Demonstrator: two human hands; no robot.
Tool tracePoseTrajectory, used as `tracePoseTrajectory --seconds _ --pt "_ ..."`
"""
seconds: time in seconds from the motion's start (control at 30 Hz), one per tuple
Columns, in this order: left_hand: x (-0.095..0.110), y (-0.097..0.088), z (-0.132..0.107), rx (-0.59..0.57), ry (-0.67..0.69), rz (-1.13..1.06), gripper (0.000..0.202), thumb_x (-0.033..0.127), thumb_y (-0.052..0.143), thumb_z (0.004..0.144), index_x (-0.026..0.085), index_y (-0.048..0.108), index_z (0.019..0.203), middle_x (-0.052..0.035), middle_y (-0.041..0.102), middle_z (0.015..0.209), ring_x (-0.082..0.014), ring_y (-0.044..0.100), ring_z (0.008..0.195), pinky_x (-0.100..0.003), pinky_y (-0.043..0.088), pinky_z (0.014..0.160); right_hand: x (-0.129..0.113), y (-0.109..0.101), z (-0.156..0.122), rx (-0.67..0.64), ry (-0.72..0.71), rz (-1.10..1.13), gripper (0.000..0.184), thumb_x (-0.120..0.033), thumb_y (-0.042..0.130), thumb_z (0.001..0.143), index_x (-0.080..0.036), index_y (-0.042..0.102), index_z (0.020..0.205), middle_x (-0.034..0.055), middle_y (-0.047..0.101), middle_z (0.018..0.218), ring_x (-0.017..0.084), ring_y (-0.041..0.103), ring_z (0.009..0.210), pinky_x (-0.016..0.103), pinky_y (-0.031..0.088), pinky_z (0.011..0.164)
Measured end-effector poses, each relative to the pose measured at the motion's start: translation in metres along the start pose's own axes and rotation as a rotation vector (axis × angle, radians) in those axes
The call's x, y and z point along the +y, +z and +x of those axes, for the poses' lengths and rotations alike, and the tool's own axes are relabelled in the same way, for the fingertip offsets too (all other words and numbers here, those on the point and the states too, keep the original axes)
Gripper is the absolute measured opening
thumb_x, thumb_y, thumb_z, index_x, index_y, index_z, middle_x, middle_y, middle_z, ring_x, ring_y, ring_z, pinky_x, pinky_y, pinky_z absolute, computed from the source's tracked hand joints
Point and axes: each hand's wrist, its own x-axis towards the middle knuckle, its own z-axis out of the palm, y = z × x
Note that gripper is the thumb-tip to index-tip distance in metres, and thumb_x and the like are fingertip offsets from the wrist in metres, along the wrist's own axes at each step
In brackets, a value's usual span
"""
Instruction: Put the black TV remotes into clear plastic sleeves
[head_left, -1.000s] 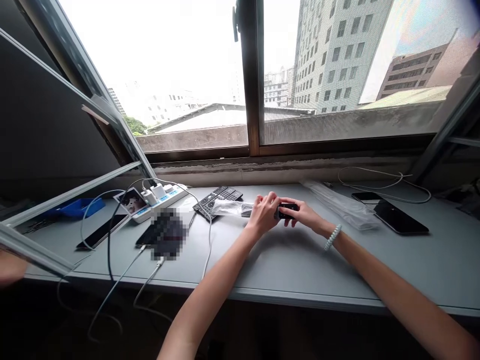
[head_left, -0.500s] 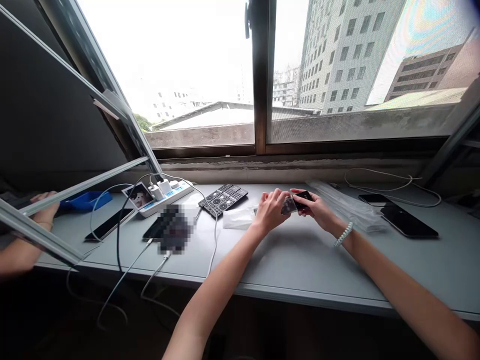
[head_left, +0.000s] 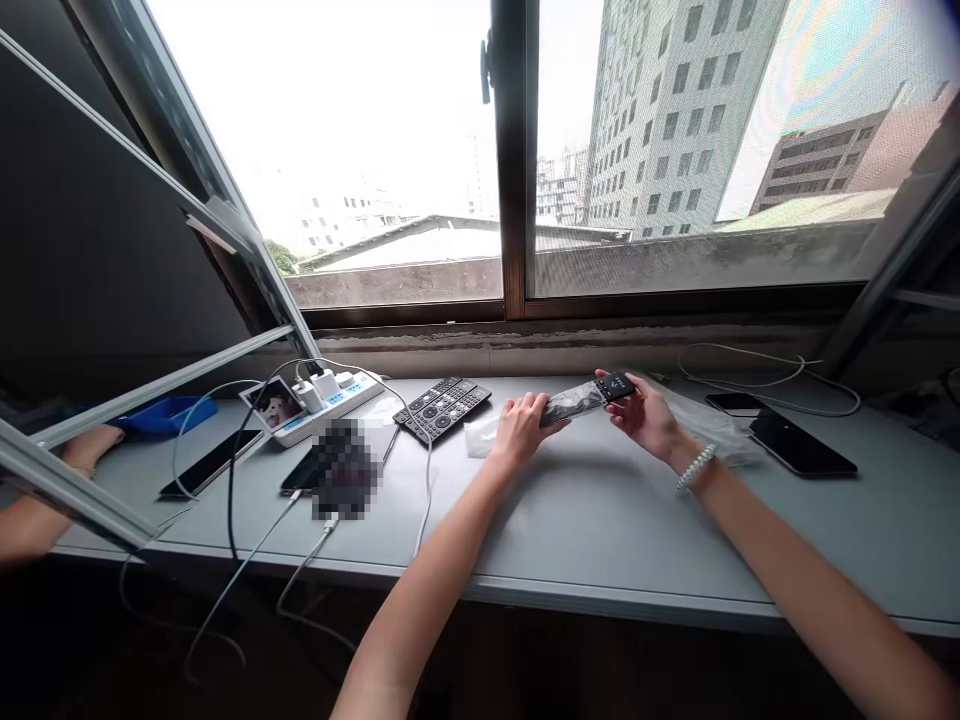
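My right hand (head_left: 646, 415) pinches the end of a black remote control (head_left: 613, 387) that sticks out of a clear plastic sleeve (head_left: 525, 415). My left hand (head_left: 521, 428) grips that sleeve near its middle. Both hands hover just above the grey table (head_left: 600, 530), a little apart from each other, with the remote stretched between them. A beaded bracelet (head_left: 694, 467) sits on my right wrist.
Several black remotes (head_left: 442, 406) lie left of my hands. A white power strip (head_left: 326, 396) with chargers and cables, phones (head_left: 206, 463) and a blue tray (head_left: 161, 412) are further left. Two phones (head_left: 799, 445) and plastic bags (head_left: 712, 425) lie right. Another person's hand (head_left: 90, 447) rests at far left.
My hands have moved apart: the right hand has drawn the remote out to the right while the left keeps hold of the plastic sleeve.
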Motion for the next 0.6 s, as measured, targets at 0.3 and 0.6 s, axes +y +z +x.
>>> tracePoseTrajectory --seconds 0.3,0.6 --pt "-0.003 -0.001 -0.001 -0.008 0.001 0.007 0.039 0.053 0.047 0.085 0.021 0.05 0.107 -0.0044 0.059 0.099 -0.0204 0.058 0.091 -0.03 0.038 0.077 0.003 0.002 -0.004 -0.112 0.193 0.03 0.047 -0.051 0.044 0.084 -0.019 0.065 0.111 0.0115 0.064 0.082 0.013 0.053 0.053 0.025 0.032 0.042" --pt "-0.002 0.003 -0.002 -0.048 0.021 -0.01 0.04 0.051 0.046 0.087 0.022 0.046 0.115 -0.0039 0.059 0.102 -0.0195 0.059 0.095 -0.029 0.041 0.081 0.01 -0.006 -0.003 -0.176 0.133 -0.037 0.033 -0.044 0.06 0.079 -0.029 0.065 0.109 0.0009 0.055 0.075 0.006 0.042 0.048 0.017 0.035 0.039"
